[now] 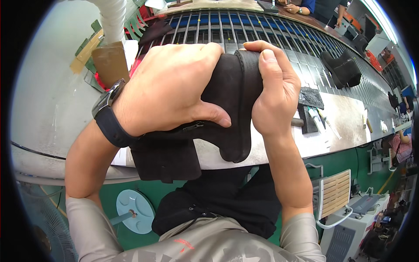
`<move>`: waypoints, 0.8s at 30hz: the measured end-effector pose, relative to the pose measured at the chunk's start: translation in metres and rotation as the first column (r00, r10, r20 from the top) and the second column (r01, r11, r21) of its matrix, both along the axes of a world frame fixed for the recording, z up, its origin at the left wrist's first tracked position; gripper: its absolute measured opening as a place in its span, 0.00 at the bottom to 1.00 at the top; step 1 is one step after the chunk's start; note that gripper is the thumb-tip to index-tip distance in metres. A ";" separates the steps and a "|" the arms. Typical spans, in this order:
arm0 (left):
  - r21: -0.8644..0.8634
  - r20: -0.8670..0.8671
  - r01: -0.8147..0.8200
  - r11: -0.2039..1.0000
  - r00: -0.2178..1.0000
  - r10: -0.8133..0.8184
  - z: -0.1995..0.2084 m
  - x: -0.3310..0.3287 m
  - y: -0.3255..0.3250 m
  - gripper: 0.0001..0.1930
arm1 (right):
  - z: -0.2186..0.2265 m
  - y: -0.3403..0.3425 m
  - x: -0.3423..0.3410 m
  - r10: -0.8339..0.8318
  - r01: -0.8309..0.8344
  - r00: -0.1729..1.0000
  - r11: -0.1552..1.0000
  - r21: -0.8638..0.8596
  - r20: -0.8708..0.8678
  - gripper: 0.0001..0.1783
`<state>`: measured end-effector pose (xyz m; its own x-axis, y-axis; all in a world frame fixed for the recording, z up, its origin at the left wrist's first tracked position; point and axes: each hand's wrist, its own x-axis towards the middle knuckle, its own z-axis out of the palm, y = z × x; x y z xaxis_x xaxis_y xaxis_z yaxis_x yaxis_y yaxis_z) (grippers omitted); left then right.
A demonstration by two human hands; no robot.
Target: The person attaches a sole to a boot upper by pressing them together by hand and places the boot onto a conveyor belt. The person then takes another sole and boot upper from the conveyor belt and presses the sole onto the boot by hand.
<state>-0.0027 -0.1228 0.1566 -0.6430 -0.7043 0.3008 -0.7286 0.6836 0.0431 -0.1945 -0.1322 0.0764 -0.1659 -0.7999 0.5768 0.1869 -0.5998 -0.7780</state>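
A black suede-like boot [226, 89] is held up over the near table edge, lying on its side with its thick sole and heel turned to the right. Wrapped over its upper from the left is my left hand [168, 83], the thumb pressed flat near a short metal zip. My right hand [277, 87] grips the sole at the far end, fingers curled round its outer edge and thumb on top. The wide shaft [166, 159] hangs down at lower left. Both palms' contact with the boot is hidden.
Behind the pale worktable [336, 113] runs a metal roller conveyor [301, 37], where another black boot [342, 67] stands. Dark blocks [310, 98] and white tubes [316, 120] lie right of my hand. A brown board [110, 65] and white hose [113, 19] are at left; co-workers sit beyond.
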 end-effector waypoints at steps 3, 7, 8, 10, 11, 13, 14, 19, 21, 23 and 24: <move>-0.028 0.037 0.015 0.999 0.999 -0.014 0.002 -0.003 0.005 0.50 | -0.003 0.003 -0.003 0.002 -0.001 1.000 1.000 -0.030 0.025 0.15; -0.048 0.075 0.053 0.997 0.996 -0.050 0.006 -0.010 0.013 0.50 | 0.001 0.015 -0.013 -0.083 0.078 0.994 0.994 -0.076 -0.073 0.12; -0.052 0.090 0.053 0.997 0.995 -0.048 0.007 -0.011 0.020 0.49 | 0.005 0.022 -0.015 -0.121 0.108 0.983 0.989 -0.097 -0.136 0.11; -0.260 0.143 0.116 0.959 0.986 -0.081 0.019 -0.016 0.026 0.49 | 0.023 0.020 -0.027 -0.314 0.207 0.892 0.923 -0.324 -0.325 0.09; -0.236 0.137 0.106 0.966 0.988 -0.075 0.015 -0.018 0.035 0.49 | 0.019 0.028 -0.030 -0.310 0.204 0.892 0.925 -0.319 -0.328 0.09; -0.169 0.115 0.073 0.983 0.992 -0.054 0.014 -0.023 0.049 0.49 | 0.013 0.035 -0.036 -0.240 0.159 0.927 0.947 -0.279 -0.289 0.12; -0.099 0.096 0.059 0.993 0.994 -0.049 0.013 -0.025 0.057 0.49 | 0.006 0.046 -0.038 -0.172 0.117 0.952 0.969 -0.218 -0.252 0.14; -0.234 0.080 0.175 0.956 0.984 -0.161 0.012 -0.022 0.100 0.51 | -0.019 0.086 -0.050 -0.045 -0.004 0.942 0.989 -0.147 -0.331 0.50; -0.048 0.025 0.121 0.991 0.992 -0.120 0.010 -0.017 0.106 0.49 | -0.021 0.111 -0.052 0.055 -0.075 0.953 0.996 -0.057 -0.299 0.49; 0.063 0.012 0.094 0.994 0.995 -0.095 0.002 -0.017 0.122 0.47 | -0.013 0.132 -0.053 0.179 -0.172 0.954 0.984 0.047 -0.241 0.45; 0.171 0.002 0.075 0.982 0.997 -0.077 -0.004 -0.017 0.130 0.46 | -0.015 0.132 -0.054 0.191 -0.184 0.952 0.982 0.054 -0.241 0.45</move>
<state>-0.0199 0.0070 0.1522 -0.6987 -0.6938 0.1746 -0.6755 0.7202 0.1582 -0.2481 -0.0001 0.0610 0.1310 -0.8209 0.5558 0.0962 -0.5474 -0.8313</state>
